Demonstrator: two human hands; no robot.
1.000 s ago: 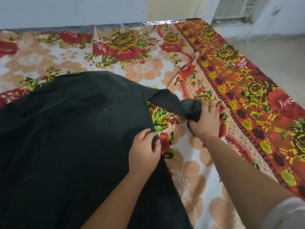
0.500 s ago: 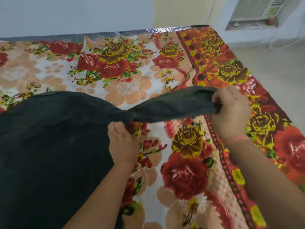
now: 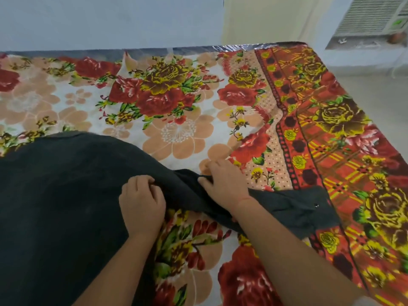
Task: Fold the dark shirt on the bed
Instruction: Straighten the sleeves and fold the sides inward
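The dark shirt (image 3: 61, 195) lies spread over the left half of the bed (image 3: 181, 133), which is covered by a floral blanket. One sleeve (image 3: 291, 206) stretches flat to the right, its cuff end with a small button near the red border. My left hand (image 3: 141, 204) has its fingers curled on the shirt's edge where the sleeve joins the body. My right hand (image 3: 223, 182) pinches the upper edge of the sleeve near the shoulder, its forearm lying across the sleeve.
The bed's right edge (image 3: 375, 164) drops to a pale floor. A wall runs behind the far edge, and an air conditioner unit (image 3: 371, 16) sits at the top right.
The sleeve, held stretched above the bed half a second ago, now lies flat. My right hand moved left from the cuff to the sleeve's shoulder end.
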